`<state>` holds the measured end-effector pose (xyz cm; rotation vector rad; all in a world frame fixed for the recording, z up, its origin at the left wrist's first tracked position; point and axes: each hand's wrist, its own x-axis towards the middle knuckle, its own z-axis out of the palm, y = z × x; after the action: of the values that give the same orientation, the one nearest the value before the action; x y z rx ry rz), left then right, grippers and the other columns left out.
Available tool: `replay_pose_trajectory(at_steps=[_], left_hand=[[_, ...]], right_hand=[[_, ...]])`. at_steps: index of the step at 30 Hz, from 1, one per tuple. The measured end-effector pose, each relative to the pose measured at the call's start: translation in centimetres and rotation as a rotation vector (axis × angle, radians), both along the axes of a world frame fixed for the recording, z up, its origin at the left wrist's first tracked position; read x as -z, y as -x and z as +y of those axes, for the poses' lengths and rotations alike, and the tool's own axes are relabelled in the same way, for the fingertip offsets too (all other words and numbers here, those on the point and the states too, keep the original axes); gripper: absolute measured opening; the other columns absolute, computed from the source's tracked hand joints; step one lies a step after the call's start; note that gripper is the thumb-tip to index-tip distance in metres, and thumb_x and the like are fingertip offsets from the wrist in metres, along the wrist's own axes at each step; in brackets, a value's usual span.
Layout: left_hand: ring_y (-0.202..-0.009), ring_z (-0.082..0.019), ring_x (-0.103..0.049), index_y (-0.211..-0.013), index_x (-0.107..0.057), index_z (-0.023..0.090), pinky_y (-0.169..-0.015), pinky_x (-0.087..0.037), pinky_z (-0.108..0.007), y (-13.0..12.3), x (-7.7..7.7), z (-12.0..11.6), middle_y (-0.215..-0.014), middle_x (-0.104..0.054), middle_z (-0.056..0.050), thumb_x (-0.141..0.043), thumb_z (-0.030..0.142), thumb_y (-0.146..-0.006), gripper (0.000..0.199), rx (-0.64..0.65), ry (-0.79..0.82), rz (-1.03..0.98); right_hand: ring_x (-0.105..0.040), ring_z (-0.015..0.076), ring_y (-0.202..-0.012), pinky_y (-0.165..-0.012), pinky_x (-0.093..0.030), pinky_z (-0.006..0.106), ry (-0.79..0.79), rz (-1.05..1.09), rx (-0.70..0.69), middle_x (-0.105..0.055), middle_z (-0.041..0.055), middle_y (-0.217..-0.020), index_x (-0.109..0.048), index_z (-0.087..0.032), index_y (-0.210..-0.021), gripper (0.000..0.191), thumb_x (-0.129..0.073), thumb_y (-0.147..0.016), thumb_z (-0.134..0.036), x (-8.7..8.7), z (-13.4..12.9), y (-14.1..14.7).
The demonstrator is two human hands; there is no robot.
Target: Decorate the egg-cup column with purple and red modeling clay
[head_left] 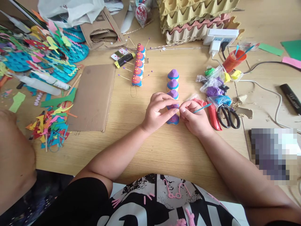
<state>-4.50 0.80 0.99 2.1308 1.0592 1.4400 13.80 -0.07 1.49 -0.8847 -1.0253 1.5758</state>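
A row of egg-carton bumps (172, 84), purple on top and blue at the base, runs away from me at the middle. Over its near end are both hands. The fingers of my left hand (158, 111) are curved, thumb and fingertips close to the row and near my right fingertips; anything between them is too small to tell. My right hand (194, 117) is closed around a thin blue tool (202, 108) that points up to the right. The nearest bump (173, 119) shows below the fingertips, with a faint face on it.
A finished-looking red and blue row (138, 64) with pin-like sticks stands left of centre. Cardboard (91, 97) and paper scraps (53, 122) lie left. Black-handled scissors (228, 116), bagged clay (214, 91), an orange cup (234, 60) and cables are right. Another person's arm (16, 157) is at the left edge.
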Motion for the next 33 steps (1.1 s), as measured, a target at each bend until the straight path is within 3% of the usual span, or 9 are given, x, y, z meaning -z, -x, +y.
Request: replay_pose_trajectory(at_steps=[5,11,15,23,29,33], left_hand=[[-0.106,-0.020,-0.067,-0.100,-0.078,0.027,-0.102,-0.055,-0.041,-0.1,-0.1,0.0,-0.101,-0.075,-0.004,-0.075,0.037,-0.099,0.011,0.004,-0.031,-0.042],[-0.104,-0.019,-0.067,-0.092,-0.078,0.026,-0.101,-0.056,-0.041,-0.1,0.0,0.1,-0.098,-0.075,-0.003,-0.072,0.039,-0.101,0.017,-0.044,-0.027,-0.015],[-0.104,-0.019,-0.067,-0.091,-0.080,0.027,-0.101,-0.055,-0.041,-0.2,0.1,0.1,-0.098,-0.075,-0.003,-0.076,0.038,-0.099,0.014,-0.035,-0.038,-0.036],[-0.106,-0.021,-0.068,-0.105,-0.077,0.026,-0.102,-0.056,-0.042,-0.2,0.0,-0.1,-0.102,-0.076,-0.004,-0.070,0.042,-0.102,0.018,-0.009,0.014,-0.074],[-0.107,-0.019,-0.068,-0.108,-0.077,0.025,-0.103,-0.055,-0.039,-0.1,0.2,0.0,-0.103,-0.076,-0.003,-0.069,0.033,-0.103,0.012,-0.021,0.003,-0.115],[-0.106,-0.019,-0.068,-0.109,-0.077,0.025,-0.102,-0.055,-0.038,-0.2,0.2,0.0,-0.102,-0.076,-0.003,-0.069,0.033,-0.103,0.013,-0.020,0.014,-0.092]], right_hand=[[-0.040,0.0072,-0.054,-0.052,-0.036,0.023,0.005,0.005,0.000,-0.055,-0.0065,-0.064,-0.065,-0.021,-0.077,0.047,-0.098,-0.067,-0.053,0.1,0.0,-0.1],[-0.045,0.0084,-0.058,-0.058,-0.043,0.024,-0.019,0.022,-0.025,-0.057,-0.0054,-0.066,-0.072,-0.021,-0.085,0.037,-0.092,-0.079,-0.051,0.6,-0.1,-0.3],[-0.044,0.0073,-0.055,-0.057,-0.045,0.023,-0.024,0.044,-0.062,-0.057,-0.0057,-0.067,-0.073,-0.021,-0.087,0.035,-0.094,-0.076,-0.046,0.7,0.0,-0.3],[-0.045,0.0090,-0.058,-0.057,-0.040,0.024,-0.067,0.023,-0.047,-0.057,-0.0044,-0.066,-0.069,-0.021,-0.083,0.032,-0.089,-0.084,-0.046,0.8,-0.1,-0.5],[-0.043,0.0107,-0.056,-0.055,-0.032,0.027,-0.051,-0.018,-0.036,-0.056,-0.0021,-0.061,-0.061,-0.021,-0.067,0.046,-0.081,-0.090,-0.055,0.8,-0.2,-0.6],[-0.043,0.0097,-0.056,-0.055,-0.033,0.027,-0.053,-0.086,-0.010,-0.058,-0.0021,-0.062,-0.067,-0.020,-0.070,0.045,-0.081,-0.087,-0.060,1.1,0.0,-0.6]])
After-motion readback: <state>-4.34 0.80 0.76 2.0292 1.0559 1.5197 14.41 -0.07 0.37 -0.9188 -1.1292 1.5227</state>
